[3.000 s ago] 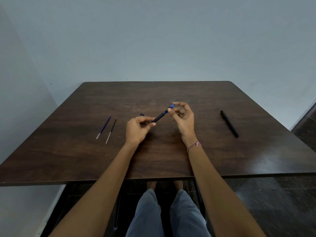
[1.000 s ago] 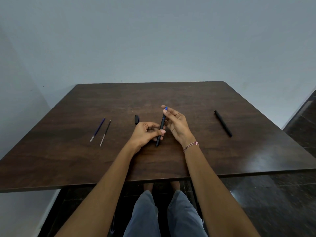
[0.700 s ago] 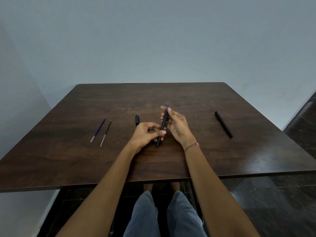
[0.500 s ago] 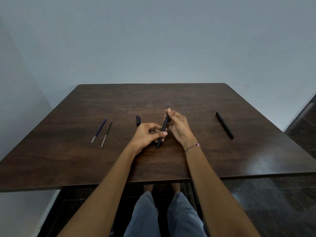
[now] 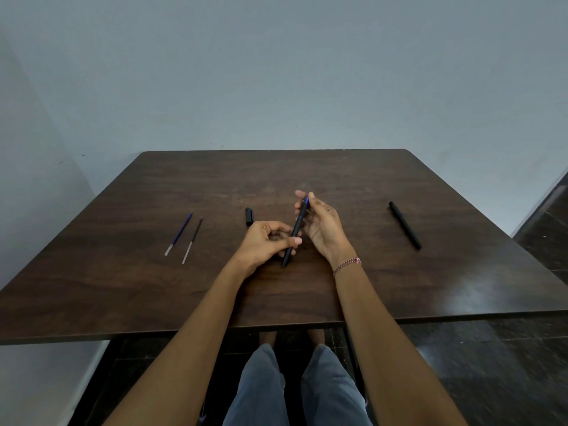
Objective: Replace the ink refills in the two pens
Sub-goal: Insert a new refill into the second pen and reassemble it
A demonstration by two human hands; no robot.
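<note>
A black pen with a blue tip (image 5: 295,229) stands tilted over the middle of the dark wooden table (image 5: 307,173), blue end up and away from me. My left hand (image 5: 265,241) pinches its lower barrel between thumb and fingers. My right hand (image 5: 322,224) holds its upper end at the fingertips. The pen's black cap (image 5: 249,216) lies on the table just beyond my left hand. A second black pen (image 5: 405,225), capped, lies at the right. Two refills lie side by side at the left: a blue one (image 5: 179,233) and a black one (image 5: 192,239).
The table stands against a pale wall at the far side and close to a wall on the left. Its near edge runs above my knees. Dark floor shows on the right.
The pen has swung from a low slant pointing right to a steeper, nearly upright tilt. My left hand has slid down its barrel and my right fingers have closed around the blue end.
</note>
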